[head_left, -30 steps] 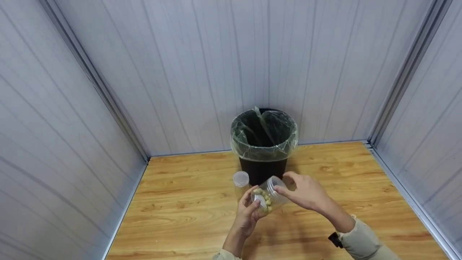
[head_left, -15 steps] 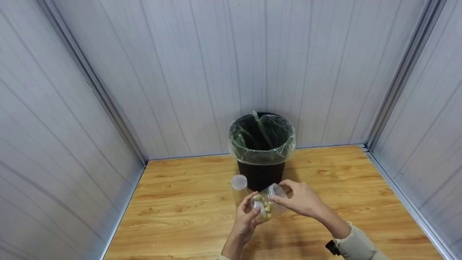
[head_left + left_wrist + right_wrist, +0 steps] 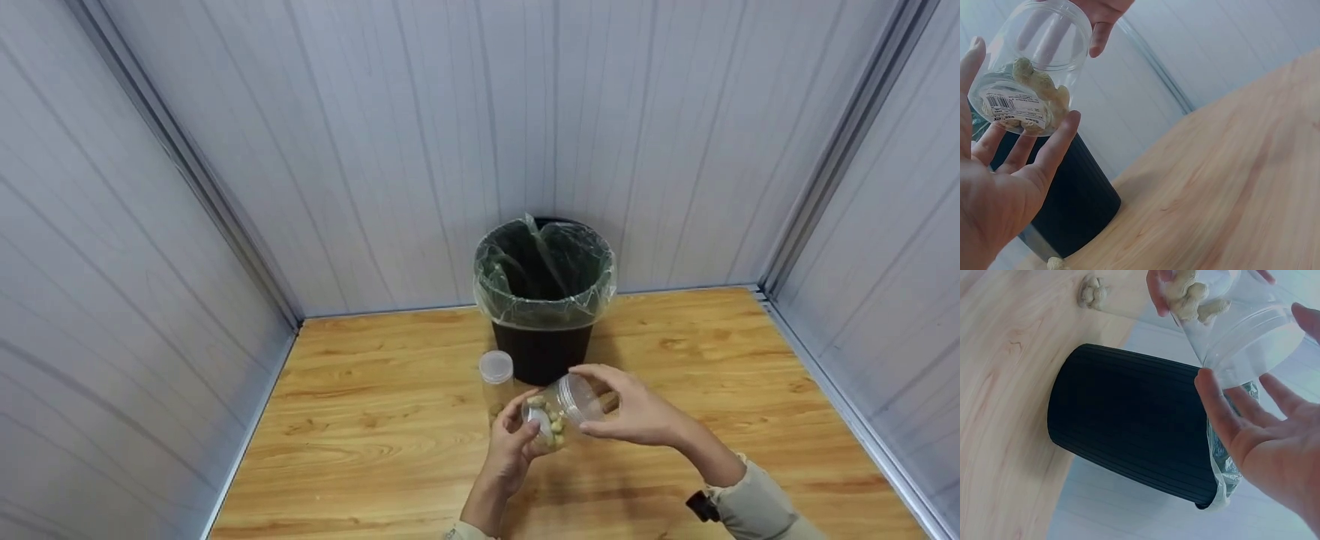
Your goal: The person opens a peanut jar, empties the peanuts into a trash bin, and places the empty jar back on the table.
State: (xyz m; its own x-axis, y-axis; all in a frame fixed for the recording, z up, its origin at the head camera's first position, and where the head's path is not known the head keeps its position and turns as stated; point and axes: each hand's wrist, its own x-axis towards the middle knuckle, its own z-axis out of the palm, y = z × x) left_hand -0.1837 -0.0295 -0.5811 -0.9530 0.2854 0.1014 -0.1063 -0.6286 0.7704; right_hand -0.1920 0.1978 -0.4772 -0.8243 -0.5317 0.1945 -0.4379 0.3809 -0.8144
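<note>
A clear plastic jar (image 3: 550, 399) of unshelled peanuts (image 3: 1039, 84) is held tilted above the table, its lid end (image 3: 1272, 343) up and to the right. My left hand (image 3: 511, 454) grips the jar's lower part, fingers and thumb around its base, where a white barcode label (image 3: 1013, 107) shows in the left wrist view. My right hand (image 3: 637, 411) holds the clear ridged lid (image 3: 581, 399), thumb and fingers spread around its rim. Just behind the left hand stands a second, taller clear jar (image 3: 496, 369), upright, with peanuts at its bottom (image 3: 1094, 293).
Behind the hands a black bin (image 3: 541, 352) with a clear plastic liner (image 3: 501, 300) stands against the back panel (image 3: 375, 150). The wood-grain table (image 3: 360, 420) is enclosed by pale panels on the left, back and right.
My right hand's thumb and fingers have shifted and spread wider around the lid. The left hand keeps its hold on the jar. The head view has tilted slightly.
</note>
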